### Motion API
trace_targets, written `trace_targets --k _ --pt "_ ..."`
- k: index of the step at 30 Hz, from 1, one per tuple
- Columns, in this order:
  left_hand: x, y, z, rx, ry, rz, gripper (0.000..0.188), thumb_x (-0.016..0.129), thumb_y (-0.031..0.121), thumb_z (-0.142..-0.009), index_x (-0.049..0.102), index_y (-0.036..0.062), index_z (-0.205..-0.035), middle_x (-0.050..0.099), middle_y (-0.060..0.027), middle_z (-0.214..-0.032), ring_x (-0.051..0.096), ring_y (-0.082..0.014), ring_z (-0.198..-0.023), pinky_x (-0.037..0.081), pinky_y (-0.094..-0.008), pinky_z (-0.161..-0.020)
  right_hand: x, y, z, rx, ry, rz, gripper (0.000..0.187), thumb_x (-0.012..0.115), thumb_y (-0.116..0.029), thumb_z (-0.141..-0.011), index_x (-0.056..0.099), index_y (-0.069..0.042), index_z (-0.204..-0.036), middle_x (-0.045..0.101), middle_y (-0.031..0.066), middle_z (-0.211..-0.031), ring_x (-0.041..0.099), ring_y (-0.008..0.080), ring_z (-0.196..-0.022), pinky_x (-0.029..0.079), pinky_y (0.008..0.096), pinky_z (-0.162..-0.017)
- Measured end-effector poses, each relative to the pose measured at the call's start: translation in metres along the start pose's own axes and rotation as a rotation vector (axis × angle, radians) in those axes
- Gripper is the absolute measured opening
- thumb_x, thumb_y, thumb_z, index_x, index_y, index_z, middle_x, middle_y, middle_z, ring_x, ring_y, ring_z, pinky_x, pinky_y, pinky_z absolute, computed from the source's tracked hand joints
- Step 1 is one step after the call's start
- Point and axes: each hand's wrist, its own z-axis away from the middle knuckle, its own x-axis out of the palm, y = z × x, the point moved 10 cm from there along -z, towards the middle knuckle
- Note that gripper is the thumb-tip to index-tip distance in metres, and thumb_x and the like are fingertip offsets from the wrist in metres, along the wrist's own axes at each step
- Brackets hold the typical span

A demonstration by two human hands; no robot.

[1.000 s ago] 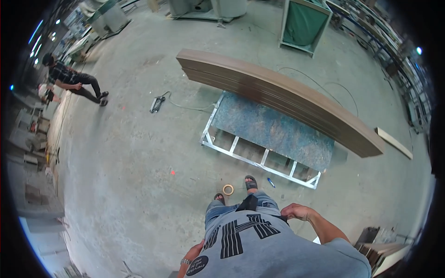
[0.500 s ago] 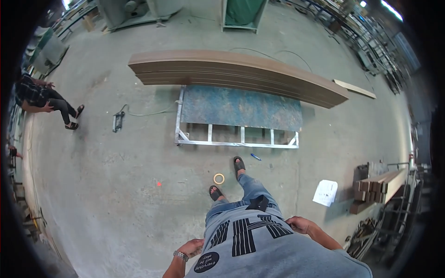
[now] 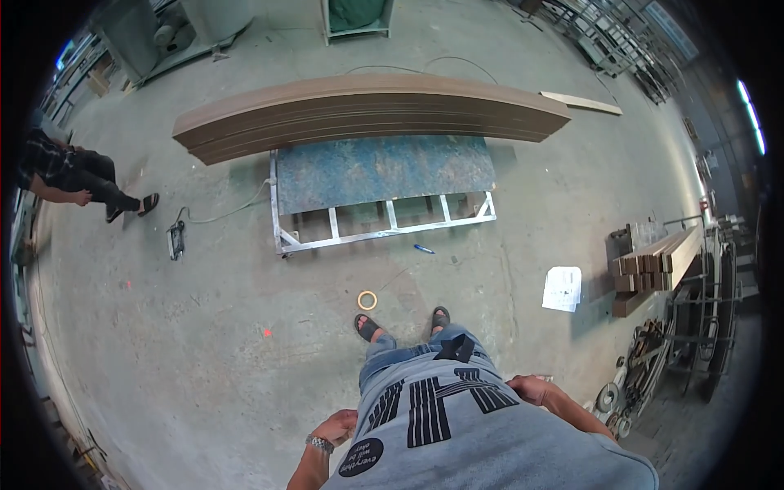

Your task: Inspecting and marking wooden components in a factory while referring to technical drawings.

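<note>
My left hand (image 3: pixel 335 427), with a metal-banded watch (image 3: pixel 319 443) on the wrist, is against the left side of my grey shirt (image 3: pixel 465 433). Its fingers curl in and their tips are hidden by the cloth. On the other side my right hand (image 3: pixel 532 389) is closed at the shirt's edge, and what it grips, if anything, is hidden. Ahead of my feet stands a low metal-framed cart (image 3: pixel 359 237) with a mottled blue panel (image 3: pixel 384 170). Along its far side lies a stack of long brown boards (image 3: pixel 367 114). A yellow tape roll (image 3: pixel 367 300) is on the floor by my left foot.
A blue marker (image 3: pixel 424 248) lies before the cart. White paper sheets (image 3: pixel 562 288) and stacked board lengths (image 3: pixel 653 265) are to the right. A corded tool (image 3: pixel 175 239) sits at left, near another person (image 3: pixel 73 175). A loose strip (image 3: pixel 584 103) lies at the far right.
My right foot has stepped back beside the left one. The view has turned, so the cart and boards appear farther left and tilted. Both hands stay at my sides.
</note>
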Motion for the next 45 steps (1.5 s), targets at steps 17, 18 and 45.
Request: trace_targets --k 17,18,45 --pt "0.025 0.069 -0.103 0.061 0.073 -1.266 0.03 0.057 0.014 -0.089 0.071 -0.0036 -0.108 0.075 -0.0104 -0.105 0.068 -0.02 -0.092 0.052 -0.0352 -0.084 -0.122 0.01 -0.034 -0.432 0.018 -0.117 0.027 0.065 -0.026 -0.084 0.076 -0.001 -0.089 0.065 0.0019 -0.076 0.057 0.01 -0.075 0.047 0.0297 -0.072" --pt "0.033 0.067 -0.11 0.006 0.073 -1.09 0.03 0.057 0.015 -0.09 0.071 -0.0032 -0.109 0.075 -0.0117 -0.105 0.068 -0.0209 -0.092 0.052 -0.0353 -0.085 -0.136 0.009 -0.044 -0.497 0.015 -0.058 0.028 0.065 -0.025 -0.085 0.076 0.0 -0.09 0.067 0.0032 -0.076 0.058 0.0108 -0.074 0.048 0.0305 -0.072" --pt "0.287 0.242 -0.395 0.083 -0.017 -1.379 0.036 0.075 0.027 -0.087 0.073 0.0012 -0.112 0.076 -0.0128 -0.103 0.072 -0.0216 -0.093 0.056 -0.0328 -0.085 -0.302 -0.056 0.004 -0.69 0.945 0.066 0.012 0.071 -0.012 -0.079 0.071 -0.003 -0.087 0.07 0.0121 -0.077 0.068 0.0215 -0.071 0.053 0.0363 -0.066"
